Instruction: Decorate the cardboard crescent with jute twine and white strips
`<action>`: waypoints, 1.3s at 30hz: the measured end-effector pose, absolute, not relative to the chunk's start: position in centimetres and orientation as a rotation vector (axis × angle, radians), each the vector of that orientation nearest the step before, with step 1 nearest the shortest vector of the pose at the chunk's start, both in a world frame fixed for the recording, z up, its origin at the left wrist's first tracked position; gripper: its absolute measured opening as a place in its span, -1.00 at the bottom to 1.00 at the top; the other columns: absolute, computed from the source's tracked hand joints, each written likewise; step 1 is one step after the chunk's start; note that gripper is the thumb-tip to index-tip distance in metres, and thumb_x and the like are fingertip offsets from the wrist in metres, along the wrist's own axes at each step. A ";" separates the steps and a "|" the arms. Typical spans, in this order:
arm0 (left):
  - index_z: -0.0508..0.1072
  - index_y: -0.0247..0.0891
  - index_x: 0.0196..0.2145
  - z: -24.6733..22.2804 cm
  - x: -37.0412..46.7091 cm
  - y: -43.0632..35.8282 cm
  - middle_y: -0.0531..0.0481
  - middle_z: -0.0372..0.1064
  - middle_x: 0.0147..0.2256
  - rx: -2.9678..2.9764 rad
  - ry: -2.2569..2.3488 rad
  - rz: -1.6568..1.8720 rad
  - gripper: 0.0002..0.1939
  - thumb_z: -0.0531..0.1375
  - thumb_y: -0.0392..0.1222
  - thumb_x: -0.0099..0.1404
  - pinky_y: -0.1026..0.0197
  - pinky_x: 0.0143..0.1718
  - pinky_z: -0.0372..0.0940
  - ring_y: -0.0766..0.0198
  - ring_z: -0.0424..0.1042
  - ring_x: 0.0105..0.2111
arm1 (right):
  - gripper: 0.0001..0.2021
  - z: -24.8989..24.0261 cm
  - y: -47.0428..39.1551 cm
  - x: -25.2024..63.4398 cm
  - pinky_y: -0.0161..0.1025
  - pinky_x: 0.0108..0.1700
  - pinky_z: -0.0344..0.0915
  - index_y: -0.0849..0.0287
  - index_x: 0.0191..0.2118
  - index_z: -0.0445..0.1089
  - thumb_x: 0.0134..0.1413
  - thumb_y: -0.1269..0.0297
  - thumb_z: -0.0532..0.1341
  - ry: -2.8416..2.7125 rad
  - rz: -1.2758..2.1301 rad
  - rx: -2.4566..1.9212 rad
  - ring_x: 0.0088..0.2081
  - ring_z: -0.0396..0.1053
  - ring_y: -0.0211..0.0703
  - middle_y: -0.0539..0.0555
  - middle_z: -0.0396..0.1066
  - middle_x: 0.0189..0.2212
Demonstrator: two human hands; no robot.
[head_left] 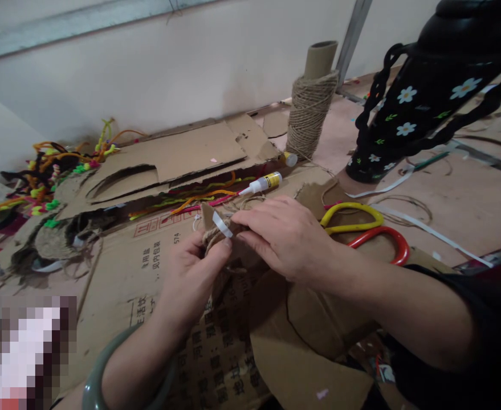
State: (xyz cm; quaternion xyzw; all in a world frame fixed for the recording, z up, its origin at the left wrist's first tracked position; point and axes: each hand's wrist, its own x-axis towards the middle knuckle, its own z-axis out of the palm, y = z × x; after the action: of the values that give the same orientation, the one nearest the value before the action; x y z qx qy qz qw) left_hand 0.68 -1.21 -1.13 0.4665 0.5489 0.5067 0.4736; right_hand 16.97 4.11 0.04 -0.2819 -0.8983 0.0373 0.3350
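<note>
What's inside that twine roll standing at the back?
A cardboard tube pokes out above the twine roll. The wound twine covers its lower part, so how far down it reaches can't be seen.

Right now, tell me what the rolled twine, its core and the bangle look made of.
Twine: natural fibre, probably jute; matte, with coarse brown strands.
Core: likely cardboard; a dull brown hollow tube.
Bangle: stone, glass or plastic, I can't tell; smooth grey-green with a sheen.

Twine-wrapped cardboard pc., small, tan, partly hidden, pointed end up; white strip slantwise across it. Held in L hand, w/ R hand fingertips close beside, over printed cardboard sheet.
</note>
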 end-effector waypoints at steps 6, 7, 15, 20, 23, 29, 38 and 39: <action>0.47 -0.24 -0.49 -1.0 0.8 -1.2 0.10 0.32 -0.53 1.116 1.327 1.246 -0.86 0.23 -0.14 0.13 0.31 -0.45 0.15 0.36 0.22 -0.51 | -0.72 0.1 4.1 17.0 -0.20 -0.19 0.13 0.24 -0.17 0.40 0.25 0.27 -0.03 -2.348 0.120 -0.753 -0.24 0.39 -0.11 0.11 0.49 -0.30; 0.49 -0.24 -0.47 -1.0 0.8 -1.1 0.08 0.34 -0.52 1.111 1.329 1.246 -0.86 0.23 -0.12 0.13 0.30 -0.45 0.16 0.35 0.23 -0.51 | -0.72 0.2 4.1 17.0 -0.20 -0.19 0.13 0.24 -0.16 0.39 0.25 0.27 -0.03 -2.350 0.137 -0.754 -0.24 0.39 -0.11 0.11 0.49 -0.30; 0.52 -0.22 -0.43 -1.1 0.6 -1.1 0.05 0.39 -0.48 1.151 1.358 1.233 -0.88 0.22 -0.15 0.14 0.29 -0.43 0.19 0.33 0.27 -0.49 | -0.73 0.2 4.3 17.0 -0.20 -0.19 0.14 0.21 -0.08 0.38 0.22 0.28 0.02 -2.330 0.208 -0.756 -0.23 0.40 -0.11 0.08 0.50 -0.25; 0.48 -0.24 -0.49 -1.3 0.4 -1.0 0.06 0.35 -0.51 1.175 1.372 1.223 -0.88 0.21 -0.17 0.14 0.30 -0.46 0.19 0.34 0.27 -0.50 | -0.74 0.2 4.3 17.1 -0.19 -0.20 0.15 0.23 -0.09 0.39 0.21 0.30 0.04 -2.338 0.211 -0.754 -0.23 0.41 -0.09 0.09 0.50 -0.26; 0.49 -0.25 -0.46 -1.3 0.4 -1.0 0.04 0.36 -0.49 1.179 1.365 1.221 -0.88 0.21 -0.17 0.15 0.29 -0.44 0.22 0.32 0.29 -0.48 | -0.74 0.2 4.3 17.1 -0.19 -0.19 0.15 0.23 -0.09 0.39 0.21 0.30 0.03 -2.342 0.227 -0.754 -0.22 0.40 -0.10 0.08 0.50 -0.25; 0.44 -0.25 -0.47 -1.0 0.7 -1.2 0.07 0.31 -0.49 1.204 1.404 1.166 -0.91 0.18 -0.22 0.16 0.29 -0.43 0.20 0.34 0.26 -0.48 | -0.74 0.4 4.3 17.1 -0.17 -0.18 0.16 0.22 -0.14 0.40 0.19 0.21 0.07 -2.349 0.266 -0.792 -0.22 0.41 -0.07 0.07 0.50 -0.26; 0.21 -0.24 -0.59 -0.4 1.1 -1.4 0.13 0.05 -0.57 1.279 1.509 1.068 -0.80 0.13 -0.20 0.14 0.26 -0.43 0.15 0.34 0.16 -0.51 | -0.81 0.4 4.3 17.0 -0.18 -0.23 0.15 0.24 -0.24 0.42 0.14 0.30 0.09 -2.346 0.231 -0.794 -0.30 0.42 -0.09 0.05 0.49 -0.35; 0.20 -0.23 -0.60 -0.4 1.0 -1.4 0.13 0.04 -0.57 1.281 1.510 1.067 -0.79 0.13 -0.20 0.13 0.25 -0.43 0.15 0.34 0.16 -0.50 | -0.81 0.5 4.3 17.0 -0.18 -0.23 0.15 0.24 -0.26 0.42 0.14 0.31 0.08 -2.347 0.235 -0.799 -0.30 0.42 -0.09 0.05 0.49 -0.36</action>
State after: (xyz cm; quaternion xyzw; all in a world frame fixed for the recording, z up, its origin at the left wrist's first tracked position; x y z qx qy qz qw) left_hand 1.05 -1.41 -0.42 0.5137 0.6056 0.4280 0.4314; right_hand 17.03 4.28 0.47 -0.3039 -0.8929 0.0893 0.3200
